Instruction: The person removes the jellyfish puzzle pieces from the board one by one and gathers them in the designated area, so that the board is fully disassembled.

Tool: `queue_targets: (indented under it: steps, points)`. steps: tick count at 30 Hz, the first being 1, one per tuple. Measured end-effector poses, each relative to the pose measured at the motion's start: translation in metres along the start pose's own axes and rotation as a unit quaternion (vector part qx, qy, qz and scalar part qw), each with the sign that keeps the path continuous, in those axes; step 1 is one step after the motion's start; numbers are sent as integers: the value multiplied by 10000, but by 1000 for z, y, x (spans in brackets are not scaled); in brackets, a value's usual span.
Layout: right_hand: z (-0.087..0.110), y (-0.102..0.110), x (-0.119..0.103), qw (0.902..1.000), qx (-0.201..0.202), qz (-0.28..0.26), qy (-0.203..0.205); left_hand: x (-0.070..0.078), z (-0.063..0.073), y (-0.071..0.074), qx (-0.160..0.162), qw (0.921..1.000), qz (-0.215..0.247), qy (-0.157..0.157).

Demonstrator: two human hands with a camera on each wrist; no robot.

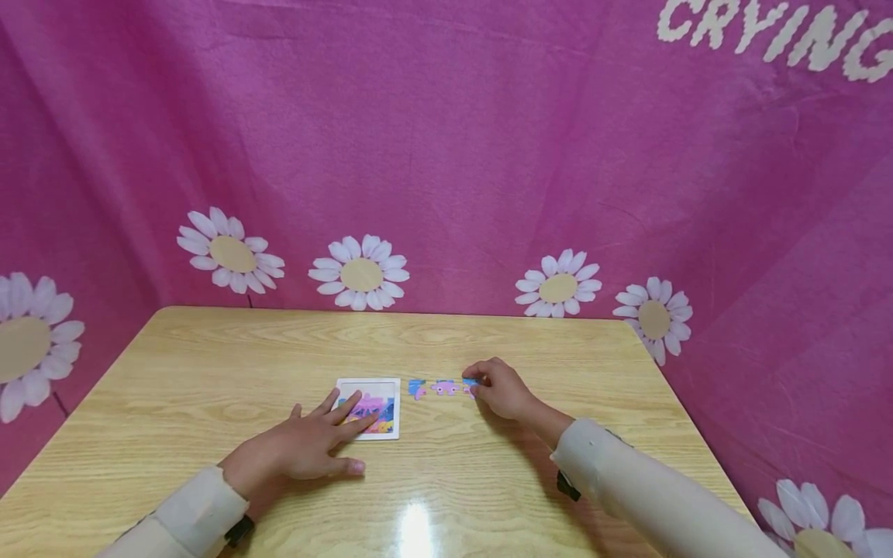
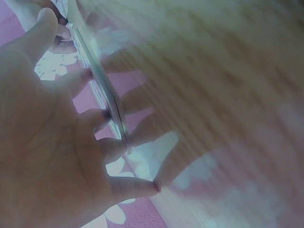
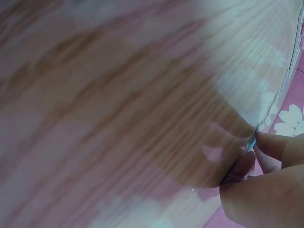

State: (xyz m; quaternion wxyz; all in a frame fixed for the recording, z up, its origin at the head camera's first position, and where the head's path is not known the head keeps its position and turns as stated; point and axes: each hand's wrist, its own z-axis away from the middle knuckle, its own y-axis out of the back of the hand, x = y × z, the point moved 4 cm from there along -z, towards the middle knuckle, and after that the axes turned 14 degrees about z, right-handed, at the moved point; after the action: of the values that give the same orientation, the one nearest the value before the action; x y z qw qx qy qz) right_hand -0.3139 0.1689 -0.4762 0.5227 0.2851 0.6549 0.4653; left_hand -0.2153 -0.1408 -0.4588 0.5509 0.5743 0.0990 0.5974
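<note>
My left hand (image 1: 307,446) rests with its fingers spread over a white-framed jigsaw puzzle (image 1: 397,422), whose lower part shows a pink, blue and yellow picture. In the left wrist view the fingers of the left hand (image 2: 61,128) reach the edge of the thin puzzle board (image 2: 107,90). To the right of the frame, my right hand (image 1: 502,389) pinches a blue and pink puzzle piece (image 1: 470,382) at the tabletop. Fingers of the right hand (image 3: 266,175) hide most of that piece in the right wrist view; a sliver of blue shows between them.
Between the frame and my right hand lie a blue and pink puzzle piece (image 1: 416,388) and a pink piece with eyes (image 1: 444,387). The wooden table (image 1: 279,349) ends at a pink curtain (image 1: 446,155) printed with white daisies. Light glares off its near part.
</note>
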Motion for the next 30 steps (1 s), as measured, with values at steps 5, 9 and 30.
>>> queue_targets:
  steps: [5, 9, 30]
  points:
    - [1, 0, 1, 9999, -24, -145, -35, 0, 0, -1, -20, 10000, 27, 71]
    - [1, 1, 0, 9996, 20, -283, -73, 0, 1, -1, -25, 9999, 4, 99]
    - [-1, 4, -33, 9976, 218, -585, 301, 3, -3, 0, 141, 9997, -83, 159]
